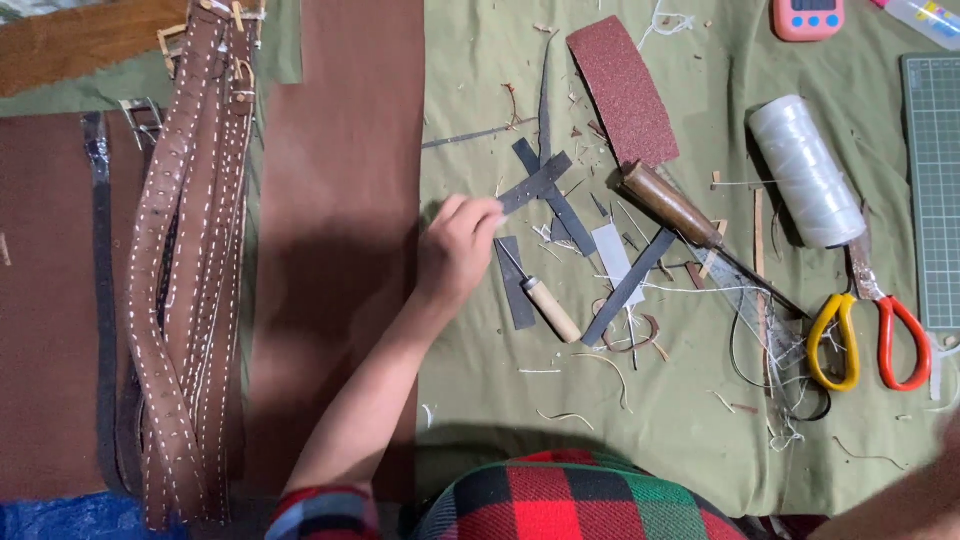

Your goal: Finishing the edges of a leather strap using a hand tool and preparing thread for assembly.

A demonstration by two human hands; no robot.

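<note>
Your left hand [456, 250] pinched one end of a thin dark grey leather strip [537, 183] in its fingers [484, 214], the strip lying across other dark strips on the olive cloth of the counter [480, 80]. Several brown stitched leather belts [190, 270] lay finished-looking at the left, while loose strips and trimmings suggested cutting work remained. Your right hand [905, 500] was cut off at the lower right corner, so I cannot tell its grip.
</note>
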